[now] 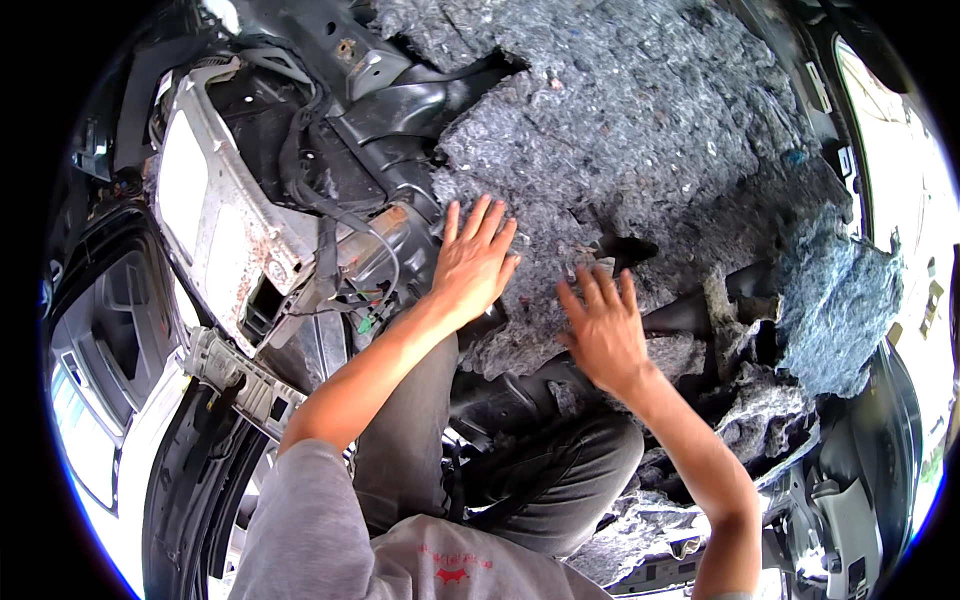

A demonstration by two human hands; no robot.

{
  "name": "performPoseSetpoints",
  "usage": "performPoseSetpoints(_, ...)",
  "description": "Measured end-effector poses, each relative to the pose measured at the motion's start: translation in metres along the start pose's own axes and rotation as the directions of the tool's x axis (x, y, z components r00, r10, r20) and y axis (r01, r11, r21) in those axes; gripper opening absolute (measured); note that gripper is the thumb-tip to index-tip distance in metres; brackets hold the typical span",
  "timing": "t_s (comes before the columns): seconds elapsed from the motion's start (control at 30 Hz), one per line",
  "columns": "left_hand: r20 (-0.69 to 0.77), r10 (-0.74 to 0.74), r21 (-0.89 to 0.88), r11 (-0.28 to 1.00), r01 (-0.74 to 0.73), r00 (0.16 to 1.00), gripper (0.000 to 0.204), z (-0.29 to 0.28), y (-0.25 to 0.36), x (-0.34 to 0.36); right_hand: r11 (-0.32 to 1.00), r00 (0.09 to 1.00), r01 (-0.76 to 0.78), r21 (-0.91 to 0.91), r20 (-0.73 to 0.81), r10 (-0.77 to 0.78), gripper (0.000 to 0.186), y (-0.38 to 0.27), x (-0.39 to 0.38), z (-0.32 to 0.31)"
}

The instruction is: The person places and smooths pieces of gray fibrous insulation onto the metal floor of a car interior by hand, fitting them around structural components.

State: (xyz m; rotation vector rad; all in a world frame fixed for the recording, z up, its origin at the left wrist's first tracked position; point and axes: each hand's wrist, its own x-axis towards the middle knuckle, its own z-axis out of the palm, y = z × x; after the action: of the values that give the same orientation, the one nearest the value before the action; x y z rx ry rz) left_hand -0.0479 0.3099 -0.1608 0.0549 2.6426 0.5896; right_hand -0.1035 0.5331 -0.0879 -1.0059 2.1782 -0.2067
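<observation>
A large sheet of grey fibrous felt padding (620, 120) spreads over the car's floor ahead of me. My left hand (474, 258) lies flat on its left part, fingers stretched out and slightly spread. To its right, my right hand (606, 325) reaches over the padding below a dark hole (628, 248), with its fingers apart. Neither hand holds anything. Torn edges of the felt run along the near side, beside my knees. Whether the right palm presses on the felt I cannot tell.
At left stands a rusty pale metal bracket (225, 190) with loose wiring (320, 200) and a green connector (366, 324). An open car door (110, 330) is beyond it. A bluish felt piece (840, 300) sits at right. Bare dark metal floor (390, 110) shows at the upper left.
</observation>
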Motion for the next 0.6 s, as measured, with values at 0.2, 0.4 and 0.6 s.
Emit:
performPoseSetpoints(0.2,0.237,0.255,-0.271,0.944,-0.189,0.937,0.064,-0.007,0.064,-0.080,0.991,0.985,-0.132,-0.005,-0.111,0.130,0.056,0.020,-0.046,0.015)
performPoseSetpoints(0.4,0.184,0.108,-0.413,0.910,-0.023,0.977,0.056,0.007,0.041,-0.039,1.000,0.948,-0.015,-0.014,-0.317,0.009,0.022,0.044,-0.020,0.016)
performPoseSetpoints(0.6,0.334,0.005,-0.643,0.732,0.225,0.942,0.041,-0.042,-0.007,0.015,0.991,0.942,0.051,0.121,-0.335,-0.008,0.016,0.052,0.032,-0.022)
